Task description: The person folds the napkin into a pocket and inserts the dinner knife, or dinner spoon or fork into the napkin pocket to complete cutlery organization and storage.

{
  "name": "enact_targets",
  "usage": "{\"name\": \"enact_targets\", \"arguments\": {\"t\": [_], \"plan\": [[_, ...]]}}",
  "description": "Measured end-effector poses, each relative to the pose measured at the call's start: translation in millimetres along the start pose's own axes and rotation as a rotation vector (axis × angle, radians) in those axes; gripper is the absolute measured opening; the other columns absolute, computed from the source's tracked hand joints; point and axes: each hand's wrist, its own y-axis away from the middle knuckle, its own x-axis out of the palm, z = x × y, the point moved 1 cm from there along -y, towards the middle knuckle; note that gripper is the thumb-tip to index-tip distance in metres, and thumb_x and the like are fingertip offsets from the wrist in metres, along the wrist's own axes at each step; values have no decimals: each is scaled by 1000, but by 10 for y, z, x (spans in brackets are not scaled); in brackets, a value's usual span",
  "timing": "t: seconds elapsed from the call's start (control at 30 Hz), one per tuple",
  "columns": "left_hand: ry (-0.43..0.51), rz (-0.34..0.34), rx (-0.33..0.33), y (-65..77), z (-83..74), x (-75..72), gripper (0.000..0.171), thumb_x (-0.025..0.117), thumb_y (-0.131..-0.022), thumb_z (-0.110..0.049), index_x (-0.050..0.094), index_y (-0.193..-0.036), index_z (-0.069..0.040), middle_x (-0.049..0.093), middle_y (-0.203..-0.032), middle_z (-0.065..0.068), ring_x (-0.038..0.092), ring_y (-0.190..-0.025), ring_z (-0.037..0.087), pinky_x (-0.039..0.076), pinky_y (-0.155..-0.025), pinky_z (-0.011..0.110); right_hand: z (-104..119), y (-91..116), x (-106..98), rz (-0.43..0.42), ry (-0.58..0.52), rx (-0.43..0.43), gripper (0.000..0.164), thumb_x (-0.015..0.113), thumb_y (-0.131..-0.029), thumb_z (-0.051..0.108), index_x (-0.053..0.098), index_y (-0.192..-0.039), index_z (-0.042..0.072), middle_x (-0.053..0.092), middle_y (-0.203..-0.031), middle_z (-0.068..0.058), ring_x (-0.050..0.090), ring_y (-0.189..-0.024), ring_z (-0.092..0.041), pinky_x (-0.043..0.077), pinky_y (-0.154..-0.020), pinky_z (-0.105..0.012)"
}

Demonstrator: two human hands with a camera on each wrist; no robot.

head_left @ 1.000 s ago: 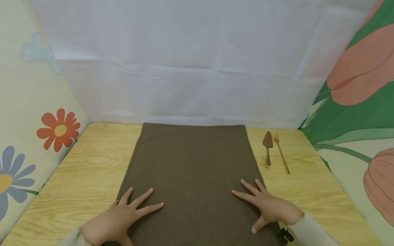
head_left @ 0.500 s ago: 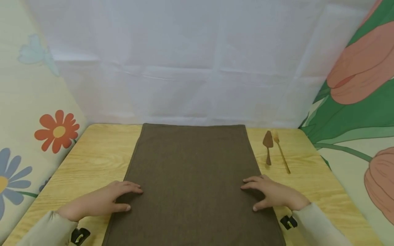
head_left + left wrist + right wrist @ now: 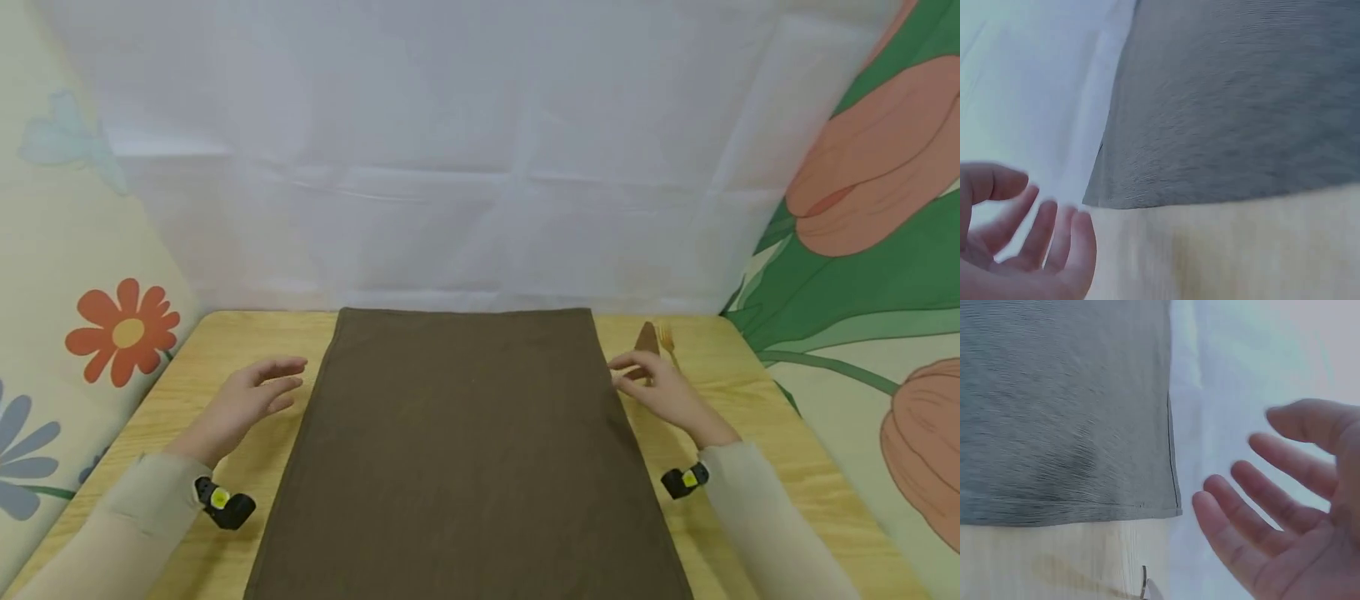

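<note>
A dark brown cloth point(image 3: 465, 450) lies flat and smooth down the middle of the wooden table. My left hand point(image 3: 251, 404) hovers just off its left edge, fingers loosely bent with nothing between them. My right hand point(image 3: 663, 396) is raised at the right edge, also holding nothing, and overlaps the cake server in the head view. In the left wrist view the left fingers point(image 3: 1082, 244) are near a far corner of the cloth. The right wrist view has the spread right fingers point(image 3: 1232, 528) beside the opposite far corner.
A brown cake server point(image 3: 648, 336) and a gold fork point(image 3: 666, 336) lie on the table point(image 3: 720, 367) right of the cloth, partly hidden by my right hand. A white sheet point(image 3: 450, 167) hangs behind the table; flower-printed panels point(image 3: 892, 158) stand at both sides.
Both hands have left the near part of the cloth and moved forward along its sides, the left one now outside its edge. Their widely spread fingers have drawn together. The cloth stays flat.
</note>
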Motion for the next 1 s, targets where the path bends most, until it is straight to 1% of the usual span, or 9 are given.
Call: {"name": "enact_targets", "arguments": {"t": [0.1,0.2,0.33,0.5,0.63,0.77,0.83,0.9,1.0], "plan": [[78,-40,-67,-81,15,-46,62,36,-112,-29,18,-157,10,20,-160,33,43,-137,29,50,-97,18,-23,-161,-47,-59,-119,89,40,57,-106,19,55,-138,-3,54,-137,-28,61,-115,-47,58,-83,-52],[62,-50,-108,-156,-29,-5,63,34,-112,-25,10,-157,12,12,-161,36,26,-145,48,45,-109,38,-38,-343,-29,-96,-284,165,43,53,-107,16,49,-143,-7,47,-144,-31,55,-124,-47,54,-98,-50],[-16,-40,-154,-275,-107,123,67,38,-109,-21,5,-156,13,6,-159,41,17,-145,56,30,-113,65,-46,-578,26,-108,-455,269,47,46,-107,12,38,-148,-10,37,-151,-33,43,-137,-46,43,-111,-49],[21,-66,-216,-416,-161,191,68,38,-107,-19,2,-158,10,4,-160,40,19,-146,54,31,-114,63,-73,-762,90,-70,-362,401,57,46,-106,15,27,-155,-6,32,-155,-33,35,-142,-47,37,-113,-58],[105,-46,-256,-479,-151,171,67,34,-108,-23,2,-158,10,14,-161,36,30,-146,44,44,-109,42,-91,-828,138,-84,-251,445,60,47,-105,19,27,-156,-5,32,-156,-31,34,-142,-46,35,-112,-60],[205,-3,-268,-525,-111,185,67,32,-110,-25,-1,-158,8,14,-163,32,24,-149,39,34,-117,46,-98,-885,178,-124,-284,461,58,46,-105,17,28,-154,-7,30,-156,-31,34,-142,-45,37,-112,-57],[264,7,-263,-550,-98,200,67,32,-110,-24,-3,-159,5,9,-164,31,16,-151,40,23,-121,52,-100,-916,194,-147,-308,471,56,46,-105,16,29,-153,-7,36,-150,-31,44,-134,-43,44,-106,-53],[301,10,-252,-583,-87,215,68,33,-110,-24,-5,-159,3,3,-165,29,8,-152,41,15,-123,54,-102,-941,203,-167,-321,482,55,47,-105,16,31,-153,-6,50,-130,-26,57,-111,-33,52,-94,-43],[337,3,-222,-643,-77,246,69,34,-110,-24,-7,-160,1,-6,-166,25,-2,-152,43,7,-123,56,-116,-973,214,-199,-357,495,55,50,-103,13,32,-151,-6,53,-93,-9,51,-71,-14,49,-67,-26]]}}
